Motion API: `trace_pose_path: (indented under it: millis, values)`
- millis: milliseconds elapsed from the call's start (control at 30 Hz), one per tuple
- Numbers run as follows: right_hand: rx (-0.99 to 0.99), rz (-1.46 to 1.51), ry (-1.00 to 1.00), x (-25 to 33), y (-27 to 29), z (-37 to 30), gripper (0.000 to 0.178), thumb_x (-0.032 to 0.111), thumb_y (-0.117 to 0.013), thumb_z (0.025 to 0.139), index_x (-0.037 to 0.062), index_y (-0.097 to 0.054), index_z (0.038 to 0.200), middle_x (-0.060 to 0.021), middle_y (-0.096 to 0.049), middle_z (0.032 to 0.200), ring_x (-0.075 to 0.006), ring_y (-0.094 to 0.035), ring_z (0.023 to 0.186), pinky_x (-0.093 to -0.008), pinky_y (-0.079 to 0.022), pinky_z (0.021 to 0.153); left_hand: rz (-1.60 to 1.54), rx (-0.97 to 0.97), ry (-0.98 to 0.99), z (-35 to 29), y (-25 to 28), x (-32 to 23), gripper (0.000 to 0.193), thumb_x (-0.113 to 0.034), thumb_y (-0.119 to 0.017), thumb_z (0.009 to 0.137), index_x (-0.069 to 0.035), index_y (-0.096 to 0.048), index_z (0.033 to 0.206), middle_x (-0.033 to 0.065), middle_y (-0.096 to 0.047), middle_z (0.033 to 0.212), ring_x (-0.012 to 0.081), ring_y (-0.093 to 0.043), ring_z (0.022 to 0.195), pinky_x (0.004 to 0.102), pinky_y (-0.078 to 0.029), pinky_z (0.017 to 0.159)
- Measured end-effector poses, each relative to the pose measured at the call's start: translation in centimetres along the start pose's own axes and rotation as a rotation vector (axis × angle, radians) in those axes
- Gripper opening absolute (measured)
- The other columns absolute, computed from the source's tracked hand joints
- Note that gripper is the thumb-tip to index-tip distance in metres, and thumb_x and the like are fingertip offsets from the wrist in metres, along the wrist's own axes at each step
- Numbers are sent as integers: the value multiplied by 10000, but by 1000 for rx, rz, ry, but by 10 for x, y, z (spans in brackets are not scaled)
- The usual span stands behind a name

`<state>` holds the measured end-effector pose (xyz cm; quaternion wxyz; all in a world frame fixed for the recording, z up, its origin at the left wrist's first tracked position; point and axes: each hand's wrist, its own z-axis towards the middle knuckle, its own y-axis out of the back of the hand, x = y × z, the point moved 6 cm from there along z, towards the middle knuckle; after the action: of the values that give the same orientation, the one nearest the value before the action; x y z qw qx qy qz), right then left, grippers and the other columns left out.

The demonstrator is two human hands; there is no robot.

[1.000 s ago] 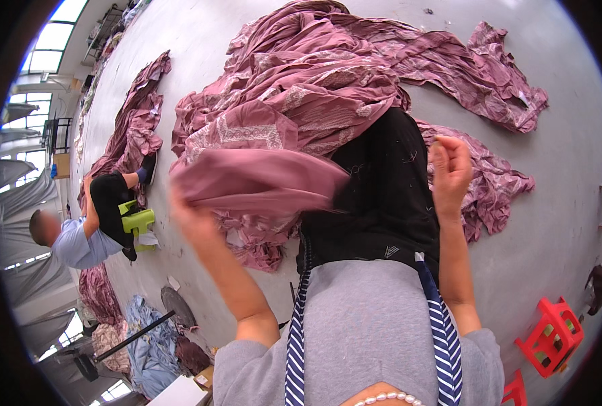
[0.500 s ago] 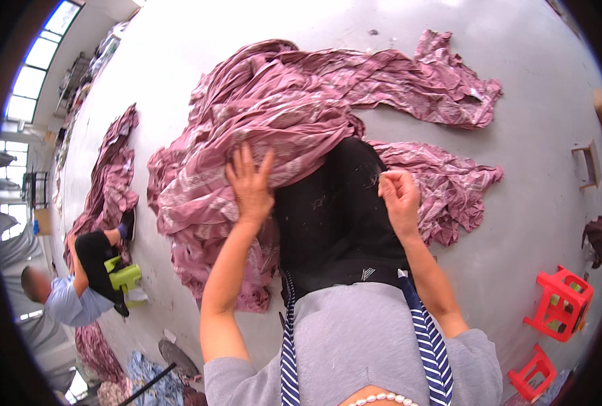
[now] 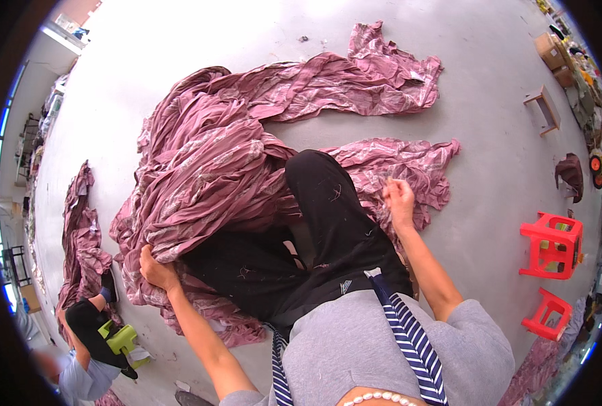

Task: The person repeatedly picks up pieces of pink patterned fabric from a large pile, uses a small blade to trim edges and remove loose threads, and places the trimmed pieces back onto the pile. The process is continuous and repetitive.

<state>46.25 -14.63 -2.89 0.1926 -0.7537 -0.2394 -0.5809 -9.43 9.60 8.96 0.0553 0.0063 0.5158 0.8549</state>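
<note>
A large heap of dusty-pink patterned fabric (image 3: 199, 162) lies bunched on the floor in front of me and partly over my left leg. Two long crumpled ends stretch from it to the right. My left hand (image 3: 157, 272) is at the heap's near left edge, its fingers curled round a fold. Over the nearer right end of the fabric, beside my right knee, my right hand (image 3: 400, 201) is held up with fingertips pinched together. Whatever may be between those fingertips is too small to make out. Loose threads cling to my black trousers (image 3: 328, 203).
Red plastic stools (image 3: 552, 245) stand at the right, near a dark cloth (image 3: 569, 177) and a small wooden stool (image 3: 543, 110). At the lower left, another person (image 3: 88, 338) sits on a green stool (image 3: 118, 338) beside more pink fabric (image 3: 81, 250). Cardboard boxes (image 3: 554, 57) stand far right.
My left hand has gone from lying spread on top of the heap to its near left edge, gripping a fold. My legs have parted, the left one swinging left. The view has turned.
</note>
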Motion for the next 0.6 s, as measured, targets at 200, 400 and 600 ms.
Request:
trace_pose_path:
  millis: [200, 400, 600]
  values:
    - [-219, -174, -198, -85, 84, 2, 266, 321, -635, 903, 74, -537, 890, 26, -518, 637, -24, -362, 428, -189, -262, 370, 126, -9, -45, 33, -67, -17, 266, -166, -564, 814, -92, -584, 1068, 64, -627, 1017, 269, -575, 984, 413, -418, 755]
    - [-316, -368, -419, -149, 129, 1, 312, 369, -610, 897, 86, -542, 785, 29, -439, 552, -74, -344, 369, -237, -256, 330, 182, -44, -94, 57, -153, 43, 345, -162, -524, 857, -122, -566, 1196, 63, -625, 1126, 251, -585, 1014, 410, -428, 755]
    - [-276, -800, -95, -135, 144, 59, 396, 402, -564, 908, 35, -542, 760, -29, -504, 528, -174, -461, 416, -335, -382, 416, 66, 5, -74, 132, -211, 122, 441, -258, -472, 876, -115, -537, 1288, 73, -638, 1179, 257, -602, 1066, 391, -455, 846]
